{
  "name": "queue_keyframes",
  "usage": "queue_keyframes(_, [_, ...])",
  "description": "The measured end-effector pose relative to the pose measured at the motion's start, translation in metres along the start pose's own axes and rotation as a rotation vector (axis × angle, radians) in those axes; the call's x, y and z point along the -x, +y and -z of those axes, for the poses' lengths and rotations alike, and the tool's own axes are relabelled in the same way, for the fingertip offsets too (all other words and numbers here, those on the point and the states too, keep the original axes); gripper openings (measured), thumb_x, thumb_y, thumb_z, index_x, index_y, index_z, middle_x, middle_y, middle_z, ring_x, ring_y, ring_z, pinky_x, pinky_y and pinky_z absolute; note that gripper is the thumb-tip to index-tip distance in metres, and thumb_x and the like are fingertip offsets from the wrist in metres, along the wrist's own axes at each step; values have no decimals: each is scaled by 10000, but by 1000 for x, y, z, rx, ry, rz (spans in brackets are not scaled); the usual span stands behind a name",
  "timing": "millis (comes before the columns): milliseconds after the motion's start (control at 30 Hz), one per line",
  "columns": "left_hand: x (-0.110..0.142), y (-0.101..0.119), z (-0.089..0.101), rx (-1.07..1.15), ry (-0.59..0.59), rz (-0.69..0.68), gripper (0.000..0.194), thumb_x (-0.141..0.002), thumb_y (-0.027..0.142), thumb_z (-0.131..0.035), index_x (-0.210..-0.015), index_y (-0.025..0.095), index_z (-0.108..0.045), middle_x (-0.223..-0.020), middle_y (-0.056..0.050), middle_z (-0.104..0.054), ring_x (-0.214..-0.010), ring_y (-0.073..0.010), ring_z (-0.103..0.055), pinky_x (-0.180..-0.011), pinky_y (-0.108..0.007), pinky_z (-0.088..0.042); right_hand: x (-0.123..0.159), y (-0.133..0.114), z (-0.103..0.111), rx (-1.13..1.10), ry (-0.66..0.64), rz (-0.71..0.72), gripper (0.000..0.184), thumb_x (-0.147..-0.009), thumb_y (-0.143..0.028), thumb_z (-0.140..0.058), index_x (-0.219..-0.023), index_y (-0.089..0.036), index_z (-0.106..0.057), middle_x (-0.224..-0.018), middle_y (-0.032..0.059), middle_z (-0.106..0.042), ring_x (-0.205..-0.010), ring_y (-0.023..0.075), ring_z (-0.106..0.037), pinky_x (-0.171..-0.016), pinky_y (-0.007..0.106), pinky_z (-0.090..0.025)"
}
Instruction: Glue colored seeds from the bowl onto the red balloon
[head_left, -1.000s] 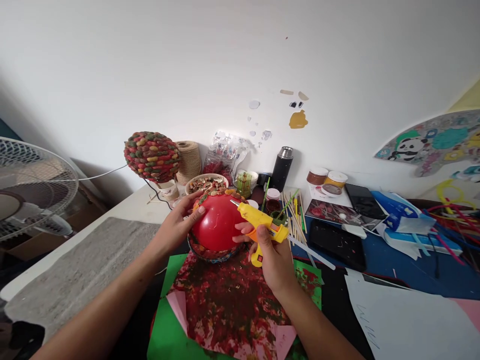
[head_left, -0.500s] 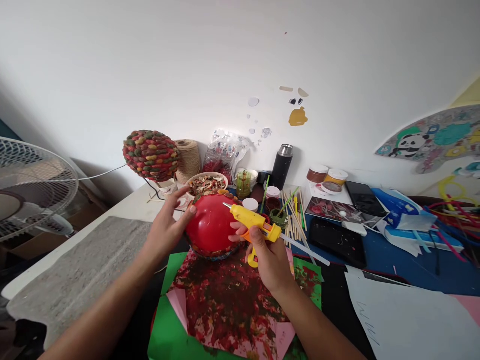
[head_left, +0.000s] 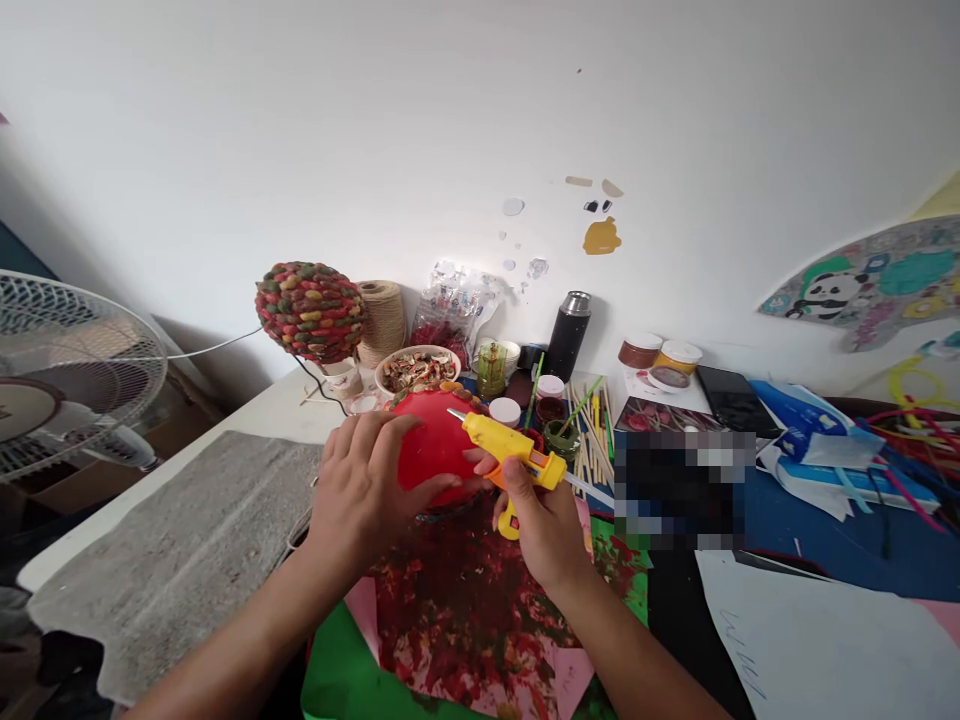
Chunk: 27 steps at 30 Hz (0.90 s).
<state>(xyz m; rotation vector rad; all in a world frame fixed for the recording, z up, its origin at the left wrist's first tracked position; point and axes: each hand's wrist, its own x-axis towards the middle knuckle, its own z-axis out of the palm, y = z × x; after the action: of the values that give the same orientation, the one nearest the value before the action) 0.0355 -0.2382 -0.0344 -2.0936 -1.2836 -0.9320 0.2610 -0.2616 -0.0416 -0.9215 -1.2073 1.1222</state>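
Note:
My right hand (head_left: 546,512) grips a yellow glue gun (head_left: 501,440), its metal nozzle pointing left across the front of a shiny red balloon (head_left: 427,440). A translucent glue stick (head_left: 589,490) sticks out of the gun's back end. My left hand (head_left: 367,480) is in front of the balloon's left side, fingers apart and curved, hiding part of it; whether the fingertips touch it I cannot tell. Small coloured pieces (head_left: 450,388) ring the balloon's upper edge. Under it lies a paint-stained pink paper (head_left: 465,610) on a green sheet (head_left: 345,665).
Behind the balloon stand a bowl of shell-like pieces (head_left: 420,370), a twine spool (head_left: 381,320), paint jars (head_left: 561,437) and a black flask (head_left: 570,335). A lamp with a bumpy coloured ball shade (head_left: 311,312) and a fan (head_left: 67,380) are left. Wooden sticks (head_left: 592,430) lie right.
My left hand has moved down and right, from the balloon's left edge to in front of it, the back of the hand now showing. The glue gun stays nearly in place.

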Motion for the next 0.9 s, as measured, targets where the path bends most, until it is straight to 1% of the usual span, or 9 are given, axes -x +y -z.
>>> queue_keyframes(67, [-1,2,-4,-14,-30,20,579,-1008,628,-878,-1330,210,-640,-1196,-160,-760,-1110,-405,-746,-946,-524,-623,0,0,-1,11,-8,-4,704,-984,-932,-726,-946,-255,-913,-1041,112,-917,-514,157,-620,-530,328,-570])
queue_keyframes(133, [-3,4,-5,4,-45,28,516,-1025,586,-871,-1296,207,-650,-1181,-154,-758,-1090,-396,-752,-942,-517,-628,1,0,-1,37,-14,-15,732,-978,-952,-707,-943,-251,-915,-1029,113,-915,-524,158,-614,-541,326,-555])
queue_keyframes(300, [-8,1,-2,140,-9,-5,148,-1154,371,-716,-1180,227,-695,-1078,-93,-765,-979,-311,-765,-889,-427,-619,2,1,-1,56,-8,-47,785,-964,-982,-687,-1000,-234,-924,-1057,120,-919,-526,149,-579,-535,316,-504])
queue_keyframes(367, [-9,-3,0,192,-3,-14,79,-1176,303,-671,-1140,244,-711,-1048,-67,-766,-946,-277,-766,-851,-380,-606,2,1,-1,44,-19,-58,783,-961,-983,-688,-994,-236,-919,-1092,122,-923,-518,144,-568,-537,317,-502])
queue_keyframes(500, [-7,-11,3,225,7,8,99,-1186,264,-641,-1138,248,-726,-1060,-53,-781,-956,-249,-781,-858,-348,-606,2,0,-1,38,-33,-60,742,-968,-952,-719,-976,-238,-918,-1085,122,-929,-516,149,-571,-554,324,-528])
queue_keyframes(667, [-3,-17,4,243,-5,78,113,-1179,330,-669,-1165,241,-738,-1040,-40,-792,-892,-234,-795,-783,-332,-600,3,4,-2,20,-41,-66,698,-988,-904,-746,-1040,-233,-929,-1085,126,-932,-531,159,-612,-581,329,-570])
queue_keyframes(767, [-3,-20,3,282,-32,106,129,-1175,291,-651,-1098,253,-747,-989,-19,-789,-825,-209,-776,-756,-313,-587,3,5,-2,6,-49,-67,703,-994,-901,-743,-1076,-228,-927,-1109,141,-932,-573,188,-691,-589,338,-579])
queue_keyframes(833, [-4,-20,2,306,-33,124,139,-1164,260,-645,-1071,259,-749,-984,-16,-797,-834,-207,-773,-770,-308,-587,3,6,-2,0,-57,-67,708,-999,-899,-741,-1104,-224,-926,-1137,156,-931,-646,228,-771,-603,347,-593])
queue_keyframes(900, [-4,-19,3,347,-30,142,136,-1144,241,-650,-1053,265,-748,-975,-11,-801,-848,-205,-771,-783,-303,-588,3,6,-2,-4,-61,-70,715,-1000,-899,-739,-1137,-224,-929,-1144,160,-930,-689,252,-804,-612,354,-605])
